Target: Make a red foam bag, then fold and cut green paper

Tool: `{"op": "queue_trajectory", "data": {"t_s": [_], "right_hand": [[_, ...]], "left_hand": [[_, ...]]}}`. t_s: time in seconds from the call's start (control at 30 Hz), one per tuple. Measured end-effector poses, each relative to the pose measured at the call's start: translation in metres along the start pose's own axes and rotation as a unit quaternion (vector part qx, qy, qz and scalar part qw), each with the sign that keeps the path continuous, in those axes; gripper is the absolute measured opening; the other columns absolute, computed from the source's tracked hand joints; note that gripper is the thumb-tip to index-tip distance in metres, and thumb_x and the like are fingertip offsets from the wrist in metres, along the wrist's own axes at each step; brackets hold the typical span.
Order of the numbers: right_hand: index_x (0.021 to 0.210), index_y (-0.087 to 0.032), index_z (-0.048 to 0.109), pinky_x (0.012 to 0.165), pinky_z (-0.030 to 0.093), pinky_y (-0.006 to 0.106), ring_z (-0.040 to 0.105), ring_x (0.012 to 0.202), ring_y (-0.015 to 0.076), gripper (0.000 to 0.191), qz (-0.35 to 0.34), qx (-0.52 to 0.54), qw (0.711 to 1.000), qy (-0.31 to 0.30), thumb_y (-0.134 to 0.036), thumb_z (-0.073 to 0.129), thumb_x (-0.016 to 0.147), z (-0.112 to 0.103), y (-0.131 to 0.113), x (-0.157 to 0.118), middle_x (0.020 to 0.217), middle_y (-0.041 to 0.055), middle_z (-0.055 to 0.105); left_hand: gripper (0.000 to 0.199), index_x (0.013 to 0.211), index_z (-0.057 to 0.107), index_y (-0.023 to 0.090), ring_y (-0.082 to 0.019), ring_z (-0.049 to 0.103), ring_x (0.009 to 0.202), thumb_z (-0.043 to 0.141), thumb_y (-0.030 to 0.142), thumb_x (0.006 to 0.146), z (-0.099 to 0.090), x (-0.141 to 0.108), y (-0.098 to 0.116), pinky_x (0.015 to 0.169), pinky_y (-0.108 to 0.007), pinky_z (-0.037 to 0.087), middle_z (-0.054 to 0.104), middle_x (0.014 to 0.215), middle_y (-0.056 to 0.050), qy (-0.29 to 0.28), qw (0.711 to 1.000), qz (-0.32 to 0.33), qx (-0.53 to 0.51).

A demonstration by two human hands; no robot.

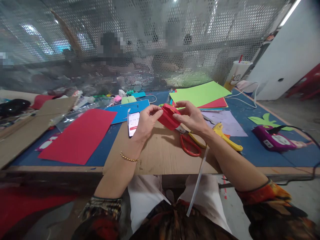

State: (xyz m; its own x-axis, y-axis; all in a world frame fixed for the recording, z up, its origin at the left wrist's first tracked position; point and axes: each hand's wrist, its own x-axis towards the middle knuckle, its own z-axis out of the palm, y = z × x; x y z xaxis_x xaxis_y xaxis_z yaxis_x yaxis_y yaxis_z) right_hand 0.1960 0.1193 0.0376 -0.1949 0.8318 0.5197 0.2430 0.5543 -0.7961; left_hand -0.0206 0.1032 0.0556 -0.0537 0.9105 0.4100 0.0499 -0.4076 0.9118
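Both hands hold a small folded red piece [169,117] above the brown cardboard. My left hand [148,121] pinches its left edge between thumb and fingers. On its right side my right hand [191,116] has the thumb against the piece, with the fingers curved over the top. Scissors with red and yellow handles [190,145] lie just below my right hand, their blades partly hidden beneath the red piece. Close to my left wrist is a phone [133,124] with a lit screen. A yellow-handled tool [227,138] rests right of the scissors.
Brown cardboard [155,160] covers the table's front middle. Red foam sheet [80,136] lies left, green sheets [202,94] behind, lilac sheet [231,121] right. A purple power block [272,138] with a cable and a cup [237,74] stand right. A clear stick [198,183] overhangs the front edge.
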Motion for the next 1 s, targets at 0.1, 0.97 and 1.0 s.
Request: {"op": "queue_trajectory", "data": {"t_s": [0.1, 0.97, 1.0], "right_hand": [[0.127, -0.026, 0.075, 0.087, 0.064, 0.041, 0.076, 0.094, 0.0232, 0.039, -0.029, -0.066, 0.997, -0.011, -0.048, 0.073, 0.094, 0.000, 0.000, -0.001, 0.116, 0.0068, 0.082], [0.088, -0.025, 0.056, 0.076, 0.049, 0.033, 0.058, 0.073, 0.0166, 0.006, -0.036, -0.065, 0.994, 0.085, -0.024, 0.060, 0.084, 0.003, -0.007, 0.004, 0.081, -0.0007, 0.067], [0.089, -0.025, 0.057, 0.076, 0.049, 0.034, 0.058, 0.073, 0.0170, 0.006, -0.039, -0.072, 0.993, 0.084, -0.025, 0.060, 0.085, 0.003, -0.007, 0.003, 0.082, -0.0004, 0.068]], "left_hand": [[0.014, 0.089, 0.076, 0.020, -0.018, 0.066, 0.086, 0.080, 0.032, 0.083, -0.001, -0.001, 0.002, 0.081, -0.032, 0.055, 0.077, 0.093, -0.004, -0.027, 0.999, 0.011, -0.014], [0.015, 0.086, 0.078, 0.021, -0.018, 0.065, 0.084, 0.081, 0.035, 0.084, -0.006, -0.003, 0.008, 0.079, -0.032, 0.054, 0.076, 0.087, -0.004, -0.042, 0.998, 0.012, 0.045], [0.015, 0.085, 0.077, 0.021, -0.018, 0.065, 0.083, 0.080, 0.035, 0.084, -0.006, -0.003, 0.008, 0.079, -0.032, 0.054, 0.076, 0.087, -0.004, -0.041, 0.998, 0.009, 0.051]]}}
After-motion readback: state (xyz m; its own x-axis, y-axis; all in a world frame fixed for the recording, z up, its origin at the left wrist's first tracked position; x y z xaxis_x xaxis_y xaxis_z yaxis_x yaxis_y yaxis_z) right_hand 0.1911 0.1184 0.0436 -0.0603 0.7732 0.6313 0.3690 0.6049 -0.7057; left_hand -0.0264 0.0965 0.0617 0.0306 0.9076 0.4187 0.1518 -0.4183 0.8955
